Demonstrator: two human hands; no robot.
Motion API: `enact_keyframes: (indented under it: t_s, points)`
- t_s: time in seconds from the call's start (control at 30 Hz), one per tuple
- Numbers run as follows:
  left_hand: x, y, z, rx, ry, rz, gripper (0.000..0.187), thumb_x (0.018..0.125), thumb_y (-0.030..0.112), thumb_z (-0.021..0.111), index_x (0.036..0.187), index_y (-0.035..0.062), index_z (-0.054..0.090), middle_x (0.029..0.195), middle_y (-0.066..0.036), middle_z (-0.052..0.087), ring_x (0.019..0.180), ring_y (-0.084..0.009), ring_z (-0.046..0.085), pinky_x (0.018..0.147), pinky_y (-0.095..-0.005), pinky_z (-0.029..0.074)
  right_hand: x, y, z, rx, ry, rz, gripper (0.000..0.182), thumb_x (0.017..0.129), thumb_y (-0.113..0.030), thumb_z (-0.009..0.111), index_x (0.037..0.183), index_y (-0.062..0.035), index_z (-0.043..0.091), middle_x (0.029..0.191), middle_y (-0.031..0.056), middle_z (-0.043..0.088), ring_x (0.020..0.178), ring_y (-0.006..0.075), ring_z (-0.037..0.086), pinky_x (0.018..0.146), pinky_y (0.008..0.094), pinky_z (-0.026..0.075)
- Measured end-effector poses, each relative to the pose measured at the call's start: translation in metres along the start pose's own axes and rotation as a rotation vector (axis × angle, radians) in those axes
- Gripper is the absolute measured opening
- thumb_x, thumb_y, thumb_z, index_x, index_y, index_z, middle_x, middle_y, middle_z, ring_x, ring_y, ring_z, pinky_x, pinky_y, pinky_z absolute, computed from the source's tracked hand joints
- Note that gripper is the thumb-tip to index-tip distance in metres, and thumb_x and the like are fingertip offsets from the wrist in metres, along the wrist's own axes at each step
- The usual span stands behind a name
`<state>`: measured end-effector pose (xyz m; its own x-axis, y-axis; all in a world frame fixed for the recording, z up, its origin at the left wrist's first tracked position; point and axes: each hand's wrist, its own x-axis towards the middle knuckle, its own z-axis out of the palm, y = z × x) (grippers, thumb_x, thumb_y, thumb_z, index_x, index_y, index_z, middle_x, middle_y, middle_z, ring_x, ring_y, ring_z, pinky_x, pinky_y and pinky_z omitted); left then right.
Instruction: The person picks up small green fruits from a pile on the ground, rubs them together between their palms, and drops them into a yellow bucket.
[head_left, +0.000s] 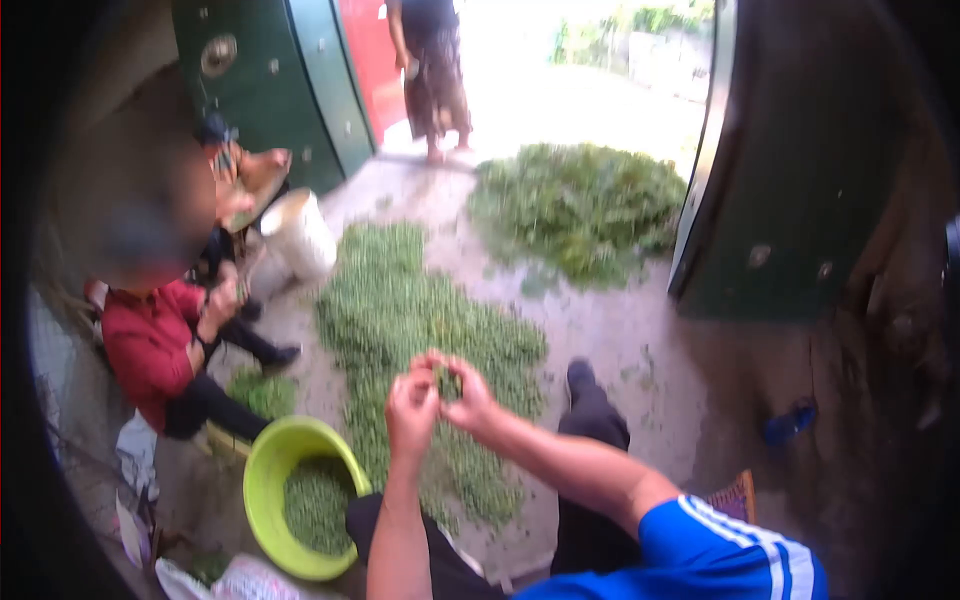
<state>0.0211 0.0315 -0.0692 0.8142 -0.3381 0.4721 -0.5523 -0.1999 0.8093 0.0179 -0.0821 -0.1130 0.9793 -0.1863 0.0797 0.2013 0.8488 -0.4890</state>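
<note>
My left hand and my right hand meet in front of me, fingers bent and fingertips close together. A dark green patch shows between them; blur hides whether it is a held piece or the heap behind. Below and beyond my hands spreads a long heap of small green pods or pieces on the floor. Left of my left hand stands a yellow-green tub, partly filled with small green pieces.
A leafy green heap lies by the doorway, where a person stands. At left sit a person in a red shirt and another person beside a white bucket. A blue slipper lies at right.
</note>
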Motion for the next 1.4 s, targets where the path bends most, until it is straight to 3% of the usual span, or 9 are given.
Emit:
enact_keyframes:
  t_s: [0.03,0.33,0.53,0.6,0.67,0.87,1.13,1.33,1.4]
  points:
    - [0.002,0.021,-0.001,0.085,-0.004,-0.028,0.023,0.075,0.002,0.062,0.098,0.004,0.062,0.094,-0.009,0.059,0.084,-0.0223,0.061,0.074,-0.0317,0.05,-0.006,-0.015,0.017,0.385,0.038,0.198,0.023,0.093,-0.019,0.043,0.107,-0.0053,0.054,0.112,0.0136,0.055,0.103,0.0246,0.055,0.094,0.0443,0.045]
    - [0.006,0.025,-0.003,0.156,-0.063,-0.127,0.027,0.073,-0.004,0.058,0.099,0.0042,0.059,0.093,-0.007,0.056,0.074,-0.0142,0.061,0.063,-0.0262,0.051,-0.004,-0.016,0.025,0.429,0.121,0.255,0.031,0.095,-0.022,0.039,0.115,-0.0027,0.051,0.108,0.0142,0.059,0.1,0.0289,0.056,0.085,0.05,0.049]
    - [0.011,0.017,-0.005,0.28,-0.024,0.038,0.026,0.076,-0.003,0.058,0.1,0.0042,0.062,0.096,-0.003,0.057,0.069,-0.01,0.061,0.062,-0.0254,0.051,-0.006,-0.021,0.036,0.461,0.117,0.246,0.031,0.096,-0.021,0.037,0.114,-0.0008,0.051,0.108,0.0158,0.058,0.1,0.0295,0.057,0.087,0.0474,0.049]
    - [0.01,0.011,-0.007,0.099,-0.012,-0.106,0.027,0.074,-0.004,0.061,0.1,0.0032,0.062,0.094,-0.01,0.059,0.07,-0.0173,0.062,0.062,-0.0284,0.052,-0.012,-0.023,0.038,0.427,0.101,0.277,0.035,0.095,-0.019,0.038,0.122,0.0014,0.046,0.12,0.0181,0.055,0.113,0.0291,0.052,0.101,0.0452,0.04]
    - [0.009,0.011,-0.01,0.083,-0.029,-0.1,0.024,0.078,-0.004,0.06,0.101,0.0024,0.061,0.092,-0.007,0.06,0.067,-0.0141,0.06,0.06,-0.0261,0.052,-0.01,-0.022,0.034,0.455,0.102,0.296,0.035,0.094,-0.019,0.039,0.122,0.0002,0.048,0.121,0.0177,0.054,0.111,0.0273,0.053,0.098,0.0442,0.043]
    - [0.014,0.011,-0.024,-0.818,-0.117,-0.465,0.019,0.089,0.004,0.055,0.108,0.0006,0.057,0.091,-0.001,0.059,0.07,-0.0048,0.054,0.057,-0.0192,0.048,-0.011,-0.027,0.037,0.478,0.195,0.318,0.032,0.095,-0.023,0.038,0.115,-0.0032,0.053,0.112,0.0154,0.058,0.099,0.0259,0.057,0.077,0.0394,0.051]
    - [0.007,0.018,-0.008,-0.314,-0.2,-0.165,0.036,0.082,0.0,0.065,0.116,0.0078,0.058,0.1,0.0,0.056,0.084,-0.0062,0.056,0.07,-0.0191,0.046,-0.004,-0.018,0.027,0.495,0.094,0.258,0.035,0.095,-0.022,0.036,0.12,-0.0026,0.049,0.122,0.0171,0.053,0.116,0.0308,0.049,0.092,0.0501,0.045]
    - [0.008,0.013,-0.011,-0.28,-0.203,-0.204,0.018,0.082,-0.004,0.059,0.097,0.0048,0.055,0.095,0.001,0.057,0.083,-0.0051,0.056,0.071,-0.019,0.045,-0.006,-0.023,0.032,0.45,0.083,0.262,0.035,0.096,-0.023,0.032,0.119,-0.0023,0.05,0.121,0.0171,0.054,0.117,0.0312,0.049,0.092,0.0559,0.043]
    - [0.008,0.016,-0.013,-0.138,-0.244,-0.195,0.018,0.081,-0.004,0.059,0.096,0.0049,0.055,0.094,0.001,0.057,0.079,-0.0037,0.055,0.068,-0.0183,0.045,-0.005,-0.025,0.034,0.488,0.144,0.25,0.031,0.095,-0.024,0.036,0.11,-0.0038,0.053,0.108,0.0149,0.058,0.104,0.0301,0.055,0.08,0.0549,0.048]
